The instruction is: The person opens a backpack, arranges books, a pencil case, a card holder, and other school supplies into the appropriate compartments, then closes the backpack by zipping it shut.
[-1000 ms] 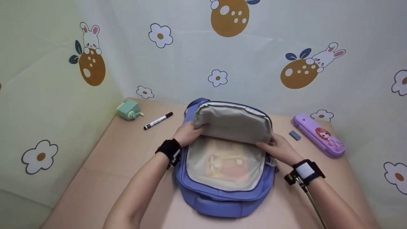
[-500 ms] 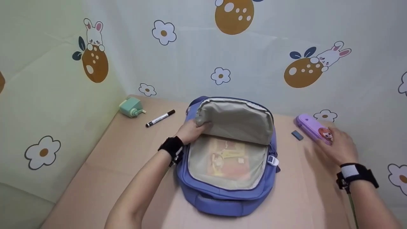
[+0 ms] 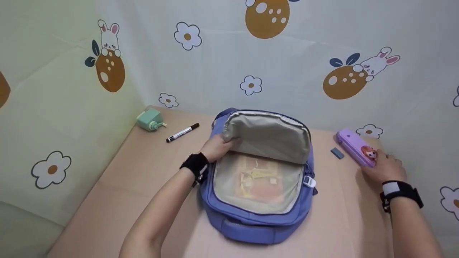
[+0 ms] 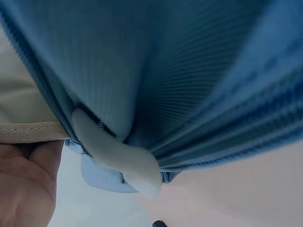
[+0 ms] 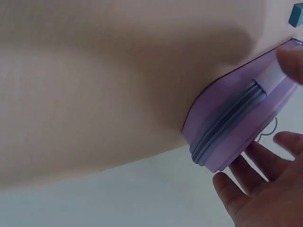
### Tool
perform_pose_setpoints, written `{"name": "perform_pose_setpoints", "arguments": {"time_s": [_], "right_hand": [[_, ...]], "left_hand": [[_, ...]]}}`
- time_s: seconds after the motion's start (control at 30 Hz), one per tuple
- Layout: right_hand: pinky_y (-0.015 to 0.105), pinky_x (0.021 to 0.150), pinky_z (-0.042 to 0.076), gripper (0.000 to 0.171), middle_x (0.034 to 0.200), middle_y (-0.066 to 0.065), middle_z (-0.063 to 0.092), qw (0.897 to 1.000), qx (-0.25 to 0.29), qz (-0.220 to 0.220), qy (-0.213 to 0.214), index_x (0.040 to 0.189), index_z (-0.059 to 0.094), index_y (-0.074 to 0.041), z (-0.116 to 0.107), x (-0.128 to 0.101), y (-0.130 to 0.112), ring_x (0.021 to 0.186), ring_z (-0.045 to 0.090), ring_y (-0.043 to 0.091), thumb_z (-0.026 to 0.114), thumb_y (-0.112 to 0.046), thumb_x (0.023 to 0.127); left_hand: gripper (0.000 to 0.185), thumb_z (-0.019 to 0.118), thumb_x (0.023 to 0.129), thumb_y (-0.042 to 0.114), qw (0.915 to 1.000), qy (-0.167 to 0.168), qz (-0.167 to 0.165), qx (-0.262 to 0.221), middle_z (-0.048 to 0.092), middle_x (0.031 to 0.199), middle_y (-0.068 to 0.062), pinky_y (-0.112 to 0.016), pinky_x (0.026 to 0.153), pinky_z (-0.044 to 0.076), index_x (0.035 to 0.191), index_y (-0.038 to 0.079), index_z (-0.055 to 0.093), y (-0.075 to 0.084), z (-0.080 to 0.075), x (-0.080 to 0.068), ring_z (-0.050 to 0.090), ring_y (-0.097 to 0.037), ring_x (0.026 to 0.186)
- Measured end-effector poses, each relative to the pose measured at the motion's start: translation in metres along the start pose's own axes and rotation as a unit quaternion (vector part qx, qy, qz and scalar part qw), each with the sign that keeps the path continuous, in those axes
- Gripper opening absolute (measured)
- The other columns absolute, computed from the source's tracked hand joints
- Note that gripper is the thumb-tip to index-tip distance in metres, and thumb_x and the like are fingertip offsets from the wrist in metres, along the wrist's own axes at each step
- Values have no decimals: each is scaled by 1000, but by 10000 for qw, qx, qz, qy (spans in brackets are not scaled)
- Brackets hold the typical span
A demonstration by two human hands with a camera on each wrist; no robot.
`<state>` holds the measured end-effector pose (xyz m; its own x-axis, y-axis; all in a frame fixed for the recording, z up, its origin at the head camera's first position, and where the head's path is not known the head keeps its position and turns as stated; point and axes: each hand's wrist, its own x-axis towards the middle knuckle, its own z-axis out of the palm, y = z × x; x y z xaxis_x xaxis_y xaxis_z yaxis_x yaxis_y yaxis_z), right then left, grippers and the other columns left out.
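A blue backpack lies open on the table, its grey-lined flap folded up. My left hand grips the flap's left edge; in the left wrist view the hand sits under the beige lining hem, beside a white buckle. An orange-and-yellow item shows through the inner lining. My right hand is over the near end of a purple pencil case. In the right wrist view the case lies between my thumb and my straight fingers, which are spread beside it.
A small blue eraser lies left of the pencil case. A black marker and a green sharpener sit at the back left. Patterned walls close in the table on the left, back and right.
My right hand let go of the flap's right side and moved right to the pencil case, settling over its near end. The left hand kept hold of the flap.
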<state>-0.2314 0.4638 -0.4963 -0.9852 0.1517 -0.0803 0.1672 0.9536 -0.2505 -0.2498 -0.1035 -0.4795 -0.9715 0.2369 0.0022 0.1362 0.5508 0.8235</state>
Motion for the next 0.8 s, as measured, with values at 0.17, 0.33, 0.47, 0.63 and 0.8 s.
{"name": "perform_pose_setpoints", "arguments": {"time_s": [0.17,0.33,0.47,0.63,0.8], "right_hand": [[70,88,41,97,120,46,38,9998,169,123,12,143,29,23,4,-1,1,103,41,57,70,-47,89],[70,95,40,95,126,49,40,9986,492,76,157,147,21,24,11,-5,-3,108,46,58,65,-43,95],[71,98,38,89,133,48,36,9911,1185,122,590,151,16,19,10,-13,-14,115,43,58,61,-37,98],[55,89,44,82,141,36,42,9624,2174,-116,1626,159,21,4,-13,-38,-38,116,47,45,62,-32,98],[28,84,39,74,141,9,46,9132,3029,-917,2566,160,32,-21,-39,-91,-92,112,45,17,67,-19,95]], "left_hand": [[48,63,97,54,10000,20,76,60,49,63,3,-33,68,43,69,15,58,1,1,0,54,-20,68],[53,62,98,53,10000,-7,60,49,40,55,7,-30,56,37,60,20,47,2,0,0,43,-14,53],[52,63,98,53,10000,-21,-22,-32,40,55,8,-30,58,38,61,20,47,2,-1,-2,45,-14,55],[51,63,98,54,10000,-54,4,-35,38,57,7,-32,61,39,63,20,47,2,-1,-2,46,-17,59],[48,65,97,52,9997,-26,53,-250,41,60,6,-31,64,41,65,19,50,4,-1,0,48,-17,62]]}}
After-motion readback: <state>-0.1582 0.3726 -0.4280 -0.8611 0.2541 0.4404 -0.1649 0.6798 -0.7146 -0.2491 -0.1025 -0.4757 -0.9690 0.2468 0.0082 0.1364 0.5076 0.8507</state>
